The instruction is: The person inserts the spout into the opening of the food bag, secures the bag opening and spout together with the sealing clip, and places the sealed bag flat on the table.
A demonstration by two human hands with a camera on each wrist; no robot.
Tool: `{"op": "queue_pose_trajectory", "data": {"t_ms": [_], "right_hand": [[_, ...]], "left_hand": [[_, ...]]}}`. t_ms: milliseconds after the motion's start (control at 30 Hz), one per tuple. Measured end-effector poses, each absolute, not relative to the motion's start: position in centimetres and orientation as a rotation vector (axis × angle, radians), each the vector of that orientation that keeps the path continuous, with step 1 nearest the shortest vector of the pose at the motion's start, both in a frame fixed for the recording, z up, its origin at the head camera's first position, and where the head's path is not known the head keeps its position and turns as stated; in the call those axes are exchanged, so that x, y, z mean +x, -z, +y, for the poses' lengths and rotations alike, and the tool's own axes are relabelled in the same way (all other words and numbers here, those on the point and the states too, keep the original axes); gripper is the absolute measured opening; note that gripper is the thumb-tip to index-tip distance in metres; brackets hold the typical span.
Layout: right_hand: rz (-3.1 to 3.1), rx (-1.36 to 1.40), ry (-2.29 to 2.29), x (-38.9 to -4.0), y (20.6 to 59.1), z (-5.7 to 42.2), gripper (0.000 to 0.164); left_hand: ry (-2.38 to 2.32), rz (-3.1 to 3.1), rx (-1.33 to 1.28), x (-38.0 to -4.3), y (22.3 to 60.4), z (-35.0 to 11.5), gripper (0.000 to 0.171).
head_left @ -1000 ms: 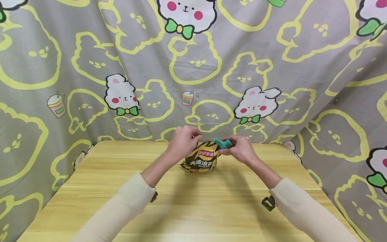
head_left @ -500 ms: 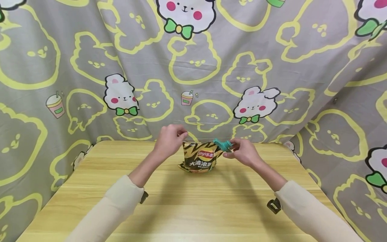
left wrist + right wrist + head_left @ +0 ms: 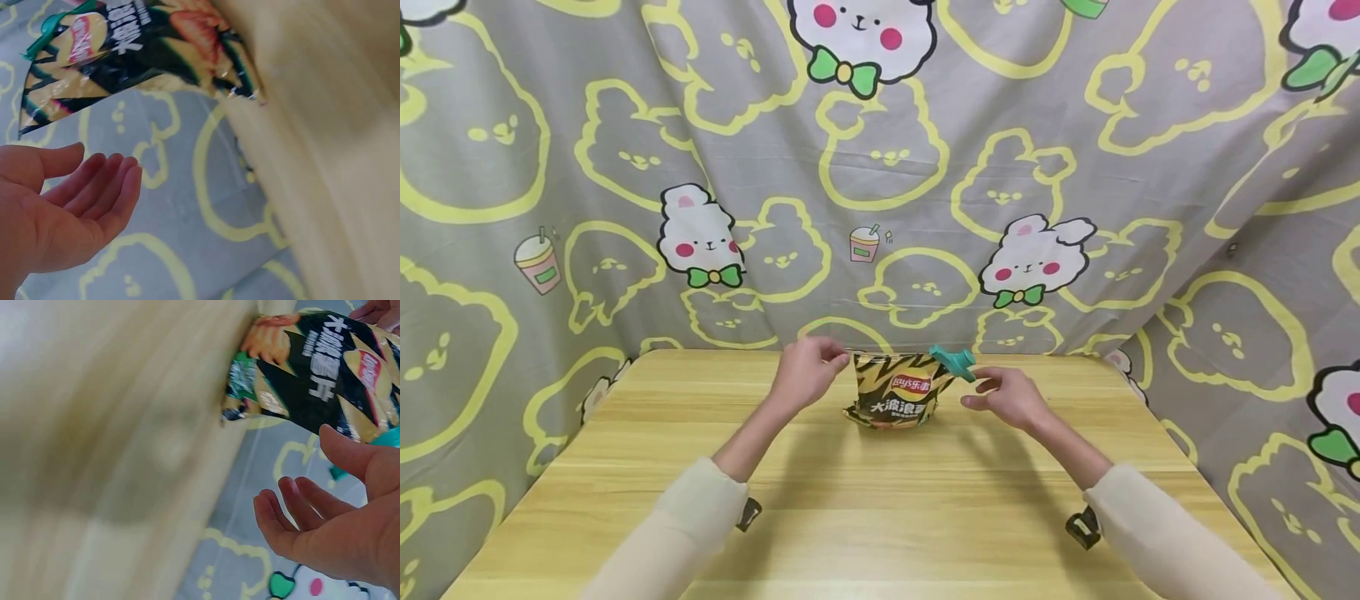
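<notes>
A black and gold chip bag (image 3: pixel 895 396) with a red Lay's logo stands upright on the table, its top edge toward the back. A teal clip (image 3: pixel 953 361) sits on the bag's upper right corner. My left hand (image 3: pixel 808 368) is just left of the bag's top; the left wrist view shows its fingers (image 3: pixel 106 187) relaxed, apart from the bag and holding nothing. To the right, below the clip, is my right hand (image 3: pixel 1007 398). In the right wrist view its thumb and fingers (image 3: pixel 275 525) are spread with nothing between them.
The light wooden table (image 3: pixel 880 517) reaches back to a grey curtain (image 3: pixel 895 208) printed with yellow outlines and white rabbits. A black wrist mount (image 3: pixel 1084 528) hangs under the right sleeve, another (image 3: pixel 749 514) under the left.
My left hand has moved left and down, off the bag's top edge. The right hand has let go of the teal clip and drawn slightly right and down. The clip stays on the bag.
</notes>
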State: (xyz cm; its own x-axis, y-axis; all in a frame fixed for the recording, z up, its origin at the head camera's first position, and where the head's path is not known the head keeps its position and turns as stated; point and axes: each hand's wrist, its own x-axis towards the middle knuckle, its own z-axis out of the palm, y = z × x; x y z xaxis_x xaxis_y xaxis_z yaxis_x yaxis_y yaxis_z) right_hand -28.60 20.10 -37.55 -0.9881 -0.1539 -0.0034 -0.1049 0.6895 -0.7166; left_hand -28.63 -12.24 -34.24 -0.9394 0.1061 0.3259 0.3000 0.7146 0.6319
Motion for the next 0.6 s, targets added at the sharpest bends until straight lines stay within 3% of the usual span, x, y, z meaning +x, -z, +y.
{"op": "queue_pose_trajectory", "data": {"t_ms": [400,600], "right_hand": [[2.743,-0.124,1.352,-28.2,41.0,18.0,0.057],[2.712,-0.130,1.328,-28.4,41.2,16.7,0.065]], "left_hand": [[1.246,-2.766,-0.195,-28.8,38.3,-12.4,0.012],[1.316,-2.813,-0.181,-28.5,39.2,-12.2,0.026]]}}
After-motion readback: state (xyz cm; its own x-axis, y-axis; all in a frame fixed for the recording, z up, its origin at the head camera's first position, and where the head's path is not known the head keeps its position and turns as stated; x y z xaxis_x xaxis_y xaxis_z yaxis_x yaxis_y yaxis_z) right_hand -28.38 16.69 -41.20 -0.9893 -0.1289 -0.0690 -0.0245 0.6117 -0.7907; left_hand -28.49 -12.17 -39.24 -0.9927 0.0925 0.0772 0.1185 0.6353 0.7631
